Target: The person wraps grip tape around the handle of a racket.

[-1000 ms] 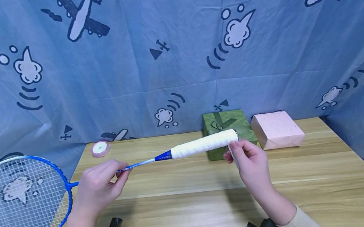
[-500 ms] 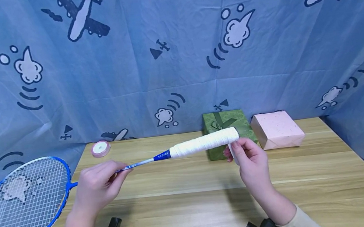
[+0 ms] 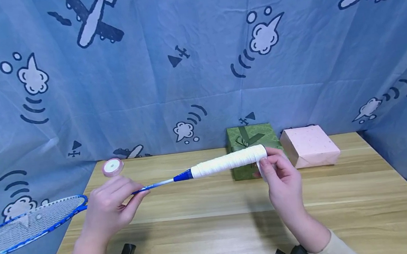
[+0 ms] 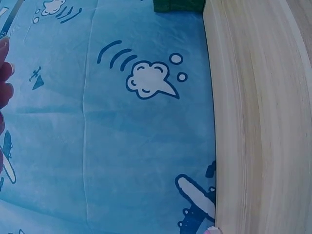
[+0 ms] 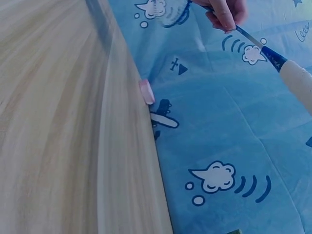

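Blue-framed badminton racket (image 3: 31, 228) has rolled edge-on above the table; my left hand (image 3: 109, 207) pinches its thin shaft, my right hand (image 3: 281, 176) pinches white grip tape (image 3: 262, 170) at the butt, winding on.

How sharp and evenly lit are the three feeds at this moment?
Head view: even light, sharp, soft shadows under both hands on the table, edges bent by the wide lens. Left wrist view: clear, only fingertips of the left hand at the frame edge. Right wrist view: the tabletop smeared, the racket fairly crisp.
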Motion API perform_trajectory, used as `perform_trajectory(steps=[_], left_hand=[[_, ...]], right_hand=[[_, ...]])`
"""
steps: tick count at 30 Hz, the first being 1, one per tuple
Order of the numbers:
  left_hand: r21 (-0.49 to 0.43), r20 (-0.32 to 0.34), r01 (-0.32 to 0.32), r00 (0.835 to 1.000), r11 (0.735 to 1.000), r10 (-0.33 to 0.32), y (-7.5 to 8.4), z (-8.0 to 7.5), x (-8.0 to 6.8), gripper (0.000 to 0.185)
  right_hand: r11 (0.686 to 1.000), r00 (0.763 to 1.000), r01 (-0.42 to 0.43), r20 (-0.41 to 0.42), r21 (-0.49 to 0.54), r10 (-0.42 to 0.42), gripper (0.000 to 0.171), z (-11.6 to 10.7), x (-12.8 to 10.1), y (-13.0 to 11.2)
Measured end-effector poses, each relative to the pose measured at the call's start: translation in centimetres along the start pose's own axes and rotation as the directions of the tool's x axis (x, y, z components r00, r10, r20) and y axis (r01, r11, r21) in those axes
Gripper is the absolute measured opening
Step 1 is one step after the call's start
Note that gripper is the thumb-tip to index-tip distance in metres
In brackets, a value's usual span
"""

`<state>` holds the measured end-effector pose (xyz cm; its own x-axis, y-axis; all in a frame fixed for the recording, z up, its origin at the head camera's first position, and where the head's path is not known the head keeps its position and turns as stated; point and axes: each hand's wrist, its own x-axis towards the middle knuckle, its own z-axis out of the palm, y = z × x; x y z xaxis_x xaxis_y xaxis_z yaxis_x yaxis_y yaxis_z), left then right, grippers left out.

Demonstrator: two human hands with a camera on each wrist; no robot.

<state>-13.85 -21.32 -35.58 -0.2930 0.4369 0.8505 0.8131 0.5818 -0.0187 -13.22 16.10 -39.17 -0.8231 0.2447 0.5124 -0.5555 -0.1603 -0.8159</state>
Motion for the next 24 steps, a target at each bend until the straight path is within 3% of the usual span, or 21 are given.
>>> perform_trajectory(steps=[9, 14, 18, 24], left_hand=[[0.016, 0.021, 0.004, 1.000, 1.000, -0.005, -0.01, 0.07, -0.04, 0.034], [0.092, 0.042, 0.011, 0.999, 0.996, -0.015, 0.04, 0.11, -0.12, 0.034], [0.132, 0.061, 0.044, 0.997, 0.990, -0.052, 0.08, 0.13, -0.26, 0.037], [0.116, 0.070, 0.061, 0.995, 0.991, -0.069, 0.08, 0.10, -0.31, 0.037]], right_hand=[[0.996, 0.997, 0.077, 0.002, 0.034, -0.077, 0.015, -0.19, 0.07, 0.17], [0.994, 0.995, 0.103, -0.018, 0.034, -0.102, 0.015, -0.12, 0.05, 0.16], [0.995, 0.995, 0.095, -0.042, -0.006, -0.095, 0.017, -0.02, 0.06, 0.01], [0.996, 0.995, 0.035, -0.090, -0.078, -0.042, 0.019, -0.02, 0.09, -0.30]])
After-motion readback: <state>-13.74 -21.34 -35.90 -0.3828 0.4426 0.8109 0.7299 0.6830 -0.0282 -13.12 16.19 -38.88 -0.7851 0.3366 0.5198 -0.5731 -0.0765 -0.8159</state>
